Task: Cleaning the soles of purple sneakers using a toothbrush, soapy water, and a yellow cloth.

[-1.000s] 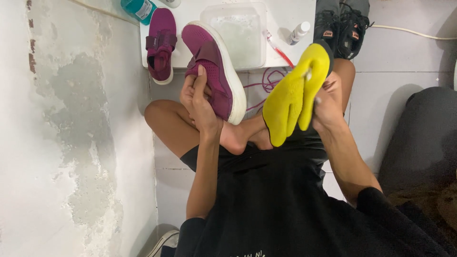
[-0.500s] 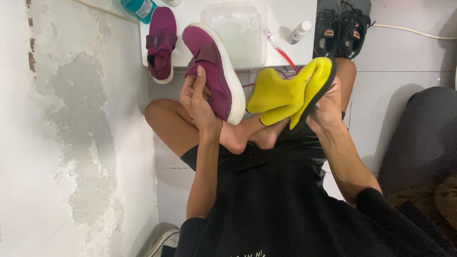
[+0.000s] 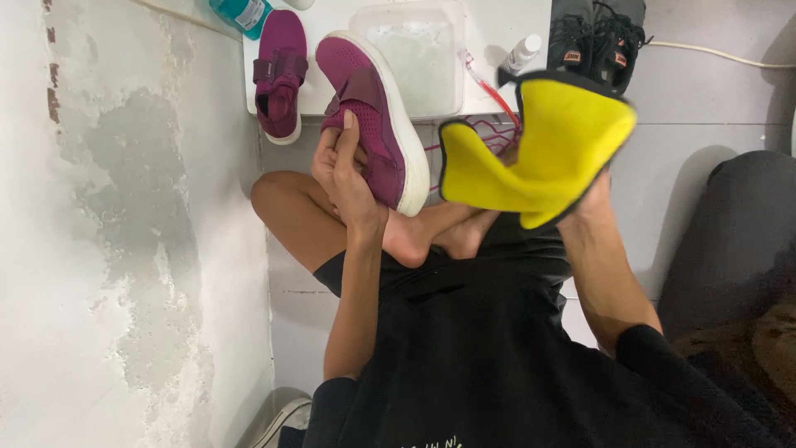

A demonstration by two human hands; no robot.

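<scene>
Nearest: black garment over the lap, bare crossed legs and feet (image 3: 431, 236) on the pale tiled floor (image 3: 705, 158).

Left hand (image 3: 344, 178): fingers closed around the heel end of a magenta shoe (image 3: 373, 124), index finger laid up along the knit upper. Shoe held tilted above the left knee, toe pointing away toward the white board, thick white sole turned to the right, strap across the instep. Knit evenly coloured; sole rim off-white.

Right hand (image 3: 593, 203): mostly hidden behind a yellow cloth (image 3: 539, 149); fingers holding the cloth from below, exact grip not visible. Cloth spread open and partly folded, bright yellow with a dark bound edge, held just right of the shoe, not touching it.

Left side: rough, flaking grey wall (image 3: 99, 232) close beside the left knee; little room there. Right side: dark grey cushion (image 3: 738, 241) near the right forearm. Open floor between the legs and the board.

Farther: white board (image 3: 497, 33) on the floor. Second magenta shoe (image 3: 279, 75) at its left edge, upright. Clear plastic tub (image 3: 414, 58) at the middle. Small white bottle (image 3: 521, 54) and red-handled brush (image 3: 489, 87) near its right edge. Teal bottle (image 3: 240, 12) at the far left corner. Black sneakers (image 3: 597, 37) just beyond the right edge.
</scene>
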